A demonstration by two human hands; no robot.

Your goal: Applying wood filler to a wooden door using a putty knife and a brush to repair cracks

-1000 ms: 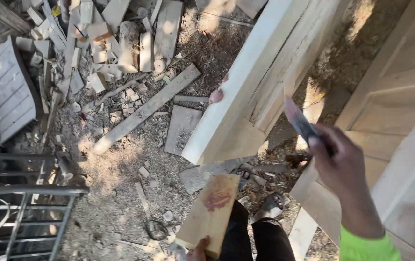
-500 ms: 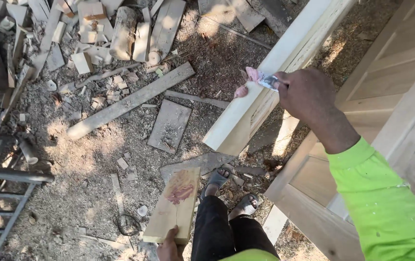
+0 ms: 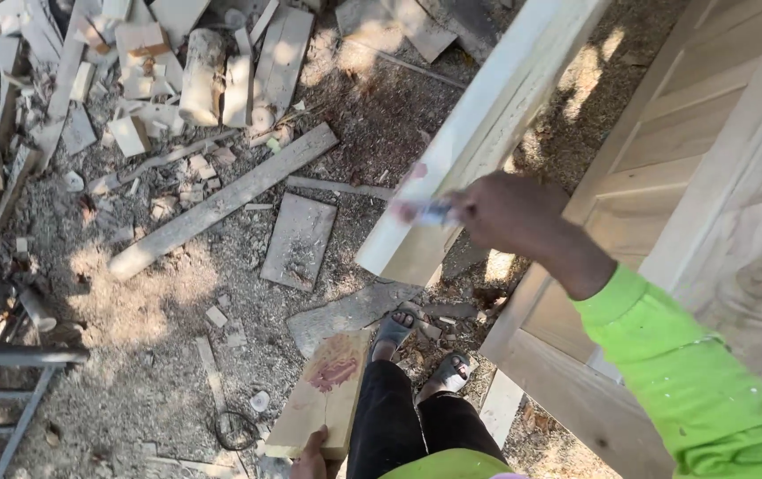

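Pinkish filler sits on the blade of a putty knife (image 3: 425, 211), gripped in the right hand (image 3: 510, 213) against the pale wooden frame (image 3: 479, 133). The left hand (image 3: 312, 457) clasps a smeared board (image 3: 323, 395); a slip could smear paste or tip it.

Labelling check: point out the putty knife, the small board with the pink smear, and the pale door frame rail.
putty knife (image 3: 425, 211): head view, on its blurred blade.
small board (image 3: 314, 412): head view, bare wood below the smear.
door frame rail (image 3: 487, 124): head view, mid face.
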